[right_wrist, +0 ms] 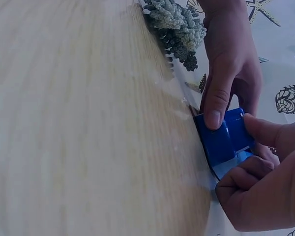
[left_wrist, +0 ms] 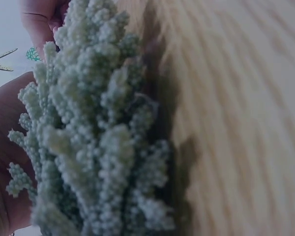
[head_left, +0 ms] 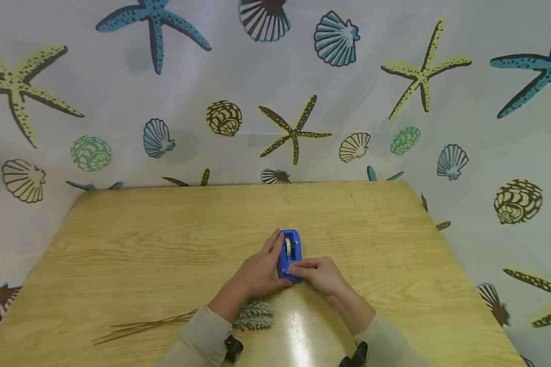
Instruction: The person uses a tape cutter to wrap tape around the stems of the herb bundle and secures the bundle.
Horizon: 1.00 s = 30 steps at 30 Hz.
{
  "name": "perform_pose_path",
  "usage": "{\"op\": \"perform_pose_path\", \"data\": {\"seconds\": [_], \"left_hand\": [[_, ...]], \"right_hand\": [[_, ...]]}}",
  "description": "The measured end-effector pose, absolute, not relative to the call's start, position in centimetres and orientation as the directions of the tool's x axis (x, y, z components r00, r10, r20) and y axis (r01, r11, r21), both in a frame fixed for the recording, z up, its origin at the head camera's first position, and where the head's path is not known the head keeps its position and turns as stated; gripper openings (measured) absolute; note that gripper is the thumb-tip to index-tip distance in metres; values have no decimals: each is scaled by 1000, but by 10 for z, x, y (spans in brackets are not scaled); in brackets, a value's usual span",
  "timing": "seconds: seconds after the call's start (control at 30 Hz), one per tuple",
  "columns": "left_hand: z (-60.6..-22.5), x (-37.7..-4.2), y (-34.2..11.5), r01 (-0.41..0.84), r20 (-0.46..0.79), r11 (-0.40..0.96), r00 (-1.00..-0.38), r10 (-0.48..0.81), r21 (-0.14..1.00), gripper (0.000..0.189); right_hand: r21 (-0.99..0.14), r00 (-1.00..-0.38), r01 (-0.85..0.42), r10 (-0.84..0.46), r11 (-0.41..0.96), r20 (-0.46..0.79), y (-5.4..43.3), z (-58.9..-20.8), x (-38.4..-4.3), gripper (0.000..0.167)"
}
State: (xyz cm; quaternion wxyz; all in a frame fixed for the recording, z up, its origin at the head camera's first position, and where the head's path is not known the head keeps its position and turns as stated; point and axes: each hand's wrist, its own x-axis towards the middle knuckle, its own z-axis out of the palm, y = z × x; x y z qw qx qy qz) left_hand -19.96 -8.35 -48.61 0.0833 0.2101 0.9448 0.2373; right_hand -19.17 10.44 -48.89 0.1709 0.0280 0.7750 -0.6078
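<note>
My L hand point(head_left: 257, 273) grips blue tape disp. point(head_left: 283, 264) on table point(head_left: 372, 219), thumb at near end; R hand point(head_left: 325, 277) pinches there, on tape or plastic, can't tell. Tape roll point(head_left: 288, 248) shows in head cam only; R wrist cam adds R fingers curled in. Grey-green sprigs point(head_left: 254, 316) by L wrist, stems point(head_left: 142, 324) part-hidden by sleeve point(head_left: 204, 334); L wrist cam: sprigs blurred, blocking most of hand.

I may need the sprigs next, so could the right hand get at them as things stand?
Probably yes: nothing seems to block the right hand from the heads of the sprigs. But its fingers are at the dispenser, and the left sleeve hides part of the stems.
</note>
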Motion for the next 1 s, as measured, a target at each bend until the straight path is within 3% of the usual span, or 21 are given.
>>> {"op": "perform_pose_path", "data": {"seconds": [0.53, 1.0], "left_hand": [[-486, -197, -82, 352, -45, 806, -905, 422, 475, 111], [-484, -196, -81, 327, -64, 813, -912, 405, 483, 111]], "right_hand": [[-966, -970, 162, -146, 202, -194, 102, -491, -178, 22], [-941, -936, 280, -164, 188, -311, 106, -484, -159, 27]]}}
